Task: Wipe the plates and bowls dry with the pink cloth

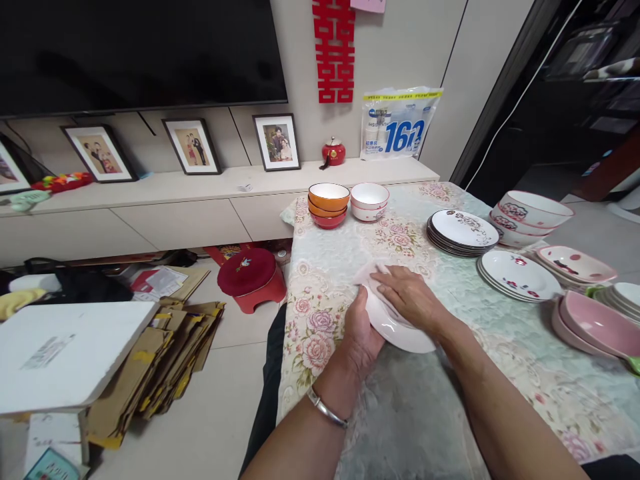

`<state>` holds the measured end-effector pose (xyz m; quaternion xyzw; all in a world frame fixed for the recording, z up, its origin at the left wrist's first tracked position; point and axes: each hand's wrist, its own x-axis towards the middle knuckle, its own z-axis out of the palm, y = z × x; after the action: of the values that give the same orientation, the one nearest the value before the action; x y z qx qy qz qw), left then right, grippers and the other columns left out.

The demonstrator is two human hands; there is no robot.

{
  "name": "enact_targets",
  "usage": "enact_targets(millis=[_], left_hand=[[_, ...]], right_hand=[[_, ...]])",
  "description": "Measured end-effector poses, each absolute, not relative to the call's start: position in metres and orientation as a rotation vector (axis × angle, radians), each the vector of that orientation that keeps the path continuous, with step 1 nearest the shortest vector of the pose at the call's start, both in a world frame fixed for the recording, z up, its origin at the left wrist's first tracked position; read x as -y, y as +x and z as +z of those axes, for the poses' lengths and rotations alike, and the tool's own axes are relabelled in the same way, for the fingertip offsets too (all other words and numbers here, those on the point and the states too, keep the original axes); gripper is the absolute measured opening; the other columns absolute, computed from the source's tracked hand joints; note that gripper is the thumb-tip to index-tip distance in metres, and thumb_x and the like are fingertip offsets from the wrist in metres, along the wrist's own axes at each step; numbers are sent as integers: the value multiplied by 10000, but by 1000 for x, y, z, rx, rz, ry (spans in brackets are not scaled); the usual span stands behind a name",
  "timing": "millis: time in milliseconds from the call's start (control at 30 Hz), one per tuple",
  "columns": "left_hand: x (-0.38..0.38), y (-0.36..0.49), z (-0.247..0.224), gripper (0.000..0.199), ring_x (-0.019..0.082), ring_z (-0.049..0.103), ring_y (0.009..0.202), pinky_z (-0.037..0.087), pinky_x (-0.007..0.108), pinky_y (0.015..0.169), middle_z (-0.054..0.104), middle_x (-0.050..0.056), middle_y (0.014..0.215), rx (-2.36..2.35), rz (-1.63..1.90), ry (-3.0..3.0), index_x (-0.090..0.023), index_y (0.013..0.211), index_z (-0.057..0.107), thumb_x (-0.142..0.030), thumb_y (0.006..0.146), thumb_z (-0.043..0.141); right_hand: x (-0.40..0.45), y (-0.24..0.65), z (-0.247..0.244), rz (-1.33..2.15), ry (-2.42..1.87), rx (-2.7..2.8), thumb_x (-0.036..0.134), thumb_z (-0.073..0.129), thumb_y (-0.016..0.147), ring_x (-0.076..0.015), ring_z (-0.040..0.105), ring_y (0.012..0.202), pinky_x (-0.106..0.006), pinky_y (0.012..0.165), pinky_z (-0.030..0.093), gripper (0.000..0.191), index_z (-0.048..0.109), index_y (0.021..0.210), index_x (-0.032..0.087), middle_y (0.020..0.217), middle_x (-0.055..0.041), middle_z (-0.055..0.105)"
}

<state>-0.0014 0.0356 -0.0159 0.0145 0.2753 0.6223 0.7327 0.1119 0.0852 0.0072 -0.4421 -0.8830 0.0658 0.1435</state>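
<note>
A white plate (395,328) is tilted above the near part of the table. My left hand (361,327) is closed on its left edge, with the thumb pointing up along the rim. Across the plate's face lies my right hand (407,293), fingers together and pressing a pale cloth (369,275) against it. Most of the cloth is hidden under the fingers. Farther back stand a stack of orange and red bowls (329,203) and a stack of white bowls (369,202). To the right are dark-rimmed plates (463,230) and white flowered plates (520,277).
A flowered tablecloth (320,293) covers the table. At its right are large bowls (530,217), dotted dishes (575,263) and pink dishes (600,323). A red stool (253,280), flattened cardboard (150,363) and a white foam board (75,347) are on the left.
</note>
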Motion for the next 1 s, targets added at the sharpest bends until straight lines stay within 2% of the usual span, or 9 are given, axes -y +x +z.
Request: enact_targets(millis=[133,267,367,600,667,733,833,933,1000], left_hand=[[-35,-3,-16,484,313,620,1167,465,448,1011,720,150,1136,-542,1338,57,-131,1189,645,-480,879,515],[-35,-2,-15,529,300,607,1192,442,422,1040,717,150,1151,-524,1318,48,-111,1216,636,-496,914,435],[-36,-2,-13,565,312,604,1195,436,429,1047,720,155,1145,-500,1286,39,-99,1218,636,-521,905,431],[-36,-8,-10,532,326,632,1147,445,457,1025,722,172,1105,-473,1297,-26,-88,1167,651,-487,924,396],[-35,-8,-9,546,336,634,1140,445,468,1021,721,180,1097,-468,1279,-16,-81,1159,656,-497,921,396],[-35,-8,-7,543,337,628,1147,438,474,1027,718,166,1128,-463,1291,-2,-96,1197,647,-494,911,413],[-35,-6,-3,588,346,603,1184,412,481,1053,706,156,1183,-447,1267,24,-102,1261,622,-513,902,404],[-35,-6,-1,652,367,586,1203,395,496,1066,703,178,1185,-438,1220,35,-70,1271,615,-544,897,371],[-36,-6,-2,640,365,592,1196,399,493,1063,707,177,1176,-444,1236,22,-70,1268,615,-532,898,373]], right_hand=[[-87,112,7,306,-1151,2560,368,370,1019,-266,556,1202,-425,994,419,400,637,1298,266,1310,-100,626],[-95,124,4,265,-1450,2411,367,346,1021,-265,614,1091,-378,925,456,435,658,1263,184,1197,-141,673],[-95,126,5,181,-1597,2382,356,346,1020,-264,632,1020,-370,890,454,435,669,1243,170,1097,-149,694],[-76,101,16,321,-1079,2644,354,413,1009,-242,586,1103,-395,960,399,367,652,1274,273,1154,-95,676],[-76,99,17,340,-1041,2667,369,420,1008,-241,578,1120,-400,979,385,360,649,1275,289,1161,-85,672],[-79,102,16,337,-1144,2616,377,403,1014,-245,569,1152,-386,982,387,381,638,1290,263,1201,-96,661],[-87,112,12,279,-1468,2478,375,351,1025,-256,599,1101,-374,932,419,425,618,1313,211,1186,-126,661],[-88,116,11,153,-1728,2397,371,312,1030,-294,613,1057,-425,898,427,453,598,1329,186,1141,-154,667],[-82,111,11,103,-1735,2415,367,316,1028,-317,586,1118,-466,931,406,457,572,1349,168,1197,-177,646]])
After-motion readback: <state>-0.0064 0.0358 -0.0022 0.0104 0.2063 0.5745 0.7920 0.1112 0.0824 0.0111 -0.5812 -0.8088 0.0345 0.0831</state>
